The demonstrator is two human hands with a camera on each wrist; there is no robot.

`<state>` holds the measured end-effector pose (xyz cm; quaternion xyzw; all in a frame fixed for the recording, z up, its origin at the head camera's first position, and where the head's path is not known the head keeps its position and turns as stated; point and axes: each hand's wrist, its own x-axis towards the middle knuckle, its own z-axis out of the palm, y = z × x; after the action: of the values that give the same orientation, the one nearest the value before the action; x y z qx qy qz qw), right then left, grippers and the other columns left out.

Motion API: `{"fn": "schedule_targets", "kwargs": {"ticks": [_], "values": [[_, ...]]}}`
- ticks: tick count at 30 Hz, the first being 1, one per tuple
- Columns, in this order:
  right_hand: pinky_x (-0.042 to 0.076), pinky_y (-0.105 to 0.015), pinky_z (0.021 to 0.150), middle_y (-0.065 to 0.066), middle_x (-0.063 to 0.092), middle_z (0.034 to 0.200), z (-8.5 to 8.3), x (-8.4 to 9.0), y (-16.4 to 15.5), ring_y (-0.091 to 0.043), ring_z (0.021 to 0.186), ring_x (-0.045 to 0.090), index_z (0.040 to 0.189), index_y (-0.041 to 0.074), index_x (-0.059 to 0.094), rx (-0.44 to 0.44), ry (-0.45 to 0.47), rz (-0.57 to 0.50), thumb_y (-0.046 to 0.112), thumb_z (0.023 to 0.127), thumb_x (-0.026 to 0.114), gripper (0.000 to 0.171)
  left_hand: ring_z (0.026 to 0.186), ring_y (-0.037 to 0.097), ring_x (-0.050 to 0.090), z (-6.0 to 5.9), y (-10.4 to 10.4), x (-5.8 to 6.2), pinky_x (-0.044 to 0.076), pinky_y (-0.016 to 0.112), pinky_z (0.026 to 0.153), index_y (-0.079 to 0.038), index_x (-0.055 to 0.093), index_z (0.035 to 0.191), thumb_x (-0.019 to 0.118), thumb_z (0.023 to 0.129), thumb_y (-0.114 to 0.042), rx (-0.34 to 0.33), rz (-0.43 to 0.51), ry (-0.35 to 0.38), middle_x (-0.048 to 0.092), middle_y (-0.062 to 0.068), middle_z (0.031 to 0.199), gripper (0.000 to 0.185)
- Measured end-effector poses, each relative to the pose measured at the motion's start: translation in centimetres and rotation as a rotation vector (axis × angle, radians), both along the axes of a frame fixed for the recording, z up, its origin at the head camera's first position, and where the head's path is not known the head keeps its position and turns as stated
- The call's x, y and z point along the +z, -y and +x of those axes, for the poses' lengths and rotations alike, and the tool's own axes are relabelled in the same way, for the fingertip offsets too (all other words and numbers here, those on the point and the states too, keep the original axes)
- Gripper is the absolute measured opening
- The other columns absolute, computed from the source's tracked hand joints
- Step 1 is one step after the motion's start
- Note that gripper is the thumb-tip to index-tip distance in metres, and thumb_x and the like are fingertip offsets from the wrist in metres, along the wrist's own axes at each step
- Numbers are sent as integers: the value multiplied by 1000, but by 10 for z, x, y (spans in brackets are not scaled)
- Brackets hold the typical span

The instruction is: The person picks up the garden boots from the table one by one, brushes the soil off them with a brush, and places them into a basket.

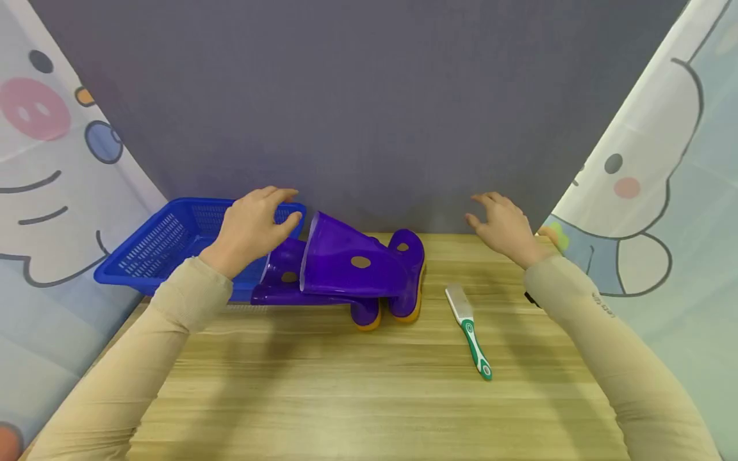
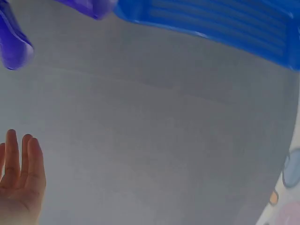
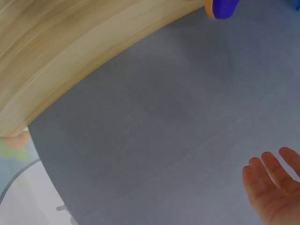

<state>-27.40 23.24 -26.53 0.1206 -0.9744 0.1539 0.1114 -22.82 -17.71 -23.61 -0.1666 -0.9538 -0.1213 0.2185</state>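
Observation:
Two purple rain boots with orange soles lie on the table; the upper boot (image 1: 360, 262) overlaps the lower boot (image 1: 288, 298), their openings toward the left. My left hand (image 1: 254, 227) is raised over the right end of a blue plastic basket (image 1: 123, 269), beside the boot openings, holding nothing. Fingers of that hand (image 2: 21, 187) look straight in the left wrist view. My right hand (image 1: 504, 227) hovers above the table's right side with relaxed fingers, also holding nothing. Below it lies a flat-headed tool (image 1: 469, 333) with a green-and-white handle, possibly a foot file.
A wooden table (image 1: 346, 397) carries everything. Behind it rises a plain grey panel (image 1: 369, 115). Printed cartoon curtains hang on the left (image 1: 46, 166) and right (image 1: 651, 192). A small black item (image 1: 532, 299) shows partly beside my right sleeve.

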Motion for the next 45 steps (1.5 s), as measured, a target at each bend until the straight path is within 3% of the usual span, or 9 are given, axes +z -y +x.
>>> {"fn": "schedule_targets", "kwargs": {"ticks": [5, 9, 14, 17, 20, 27, 31, 36, 45], "values": [[36, -60, 93, -24, 47, 130, 13, -13, 2, -44, 116, 45, 128, 0, 49, 46, -89, -66, 24, 91, 56, 46, 95, 29, 61, 13, -8, -12, 50, 44, 77, -6, 58, 120, 59, 87, -18, -121, 189, 25, 64, 10, 111, 35], [42, -57, 87, -24, 54, 121, 23, -23, 3, -42, 106, 53, 122, -2, 55, 91, -166, -128, 16, 88, 59, 38, 97, 27, 62, 24, -11, -21, 51, 39, 82, -4, 58, 119, 59, 88, -7, -193, 393, 134, 64, 12, 112, 32], [50, -47, 68, -21, 63, 105, 32, -39, 3, -35, 88, 61, 109, -3, 62, 188, -340, -160, 6, 84, 63, 27, 101, 25, 61, 34, -12, -29, 53, 34, 81, -4, 60, 115, 58, 88, -5, -196, 579, 259, 64, 12, 111, 28], [51, -43, 65, -18, 65, 101, 39, -49, 3, -31, 85, 62, 106, -2, 64, 218, -363, -170, 5, 83, 64, 24, 101, 28, 61, 42, -12, -35, 55, 31, 72, -2, 59, 116, 56, 89, -5, -193, 683, 352, 62, 15, 114, 27], [52, -45, 68, -18, 65, 101, 48, -57, 2, -32, 85, 62, 106, -1, 64, 226, -314, -175, 5, 83, 65, 24, 106, 30, 59, 48, -11, -43, 55, 32, 73, -1, 57, 118, 56, 89, -7, -161, 736, 441, 57, 17, 121, 30], [52, -46, 72, -18, 65, 102, 69, -78, -4, -33, 87, 63, 108, -3, 62, 242, -192, -194, 2, 81, 65, 28, 130, 31, 37, 54, -11, -57, 35, 41, 105, -4, 49, 129, 58, 89, -12, -126, 731, 496, 42, 14, 139, 42], [51, -48, 75, -22, 62, 108, 79, -93, -10, -37, 91, 61, 114, -6, 58, 217, -111, -204, 3, 80, 66, 36, 132, 35, 32, 49, -12, -63, 33, 46, 105, -4, 34, 139, 59, 90, -21, -143, 681, 578, 31, 17, 146, 58], [47, -53, 84, -29, 51, 122, 92, -107, -16, -45, 105, 53, 125, -8, 48, 139, 70, -250, 7, 82, 65, 49, 130, 43, 30, 39, -12, -68, 33, 51, 103, 1, 13, 145, 59, 89, -29, -164, 622, 695, 17, 23, 150, 78], [45, -51, 89, -33, 43, 128, 108, -132, -22, -46, 113, 45, 128, -13, 39, 103, 323, -358, 11, 87, 61, 52, 134, 39, 25, 27, -13, -69, 29, 47, 106, 9, 2, 143, 63, 86, -14, -154, 652, 767, 16, 24, 149, 87]]}}
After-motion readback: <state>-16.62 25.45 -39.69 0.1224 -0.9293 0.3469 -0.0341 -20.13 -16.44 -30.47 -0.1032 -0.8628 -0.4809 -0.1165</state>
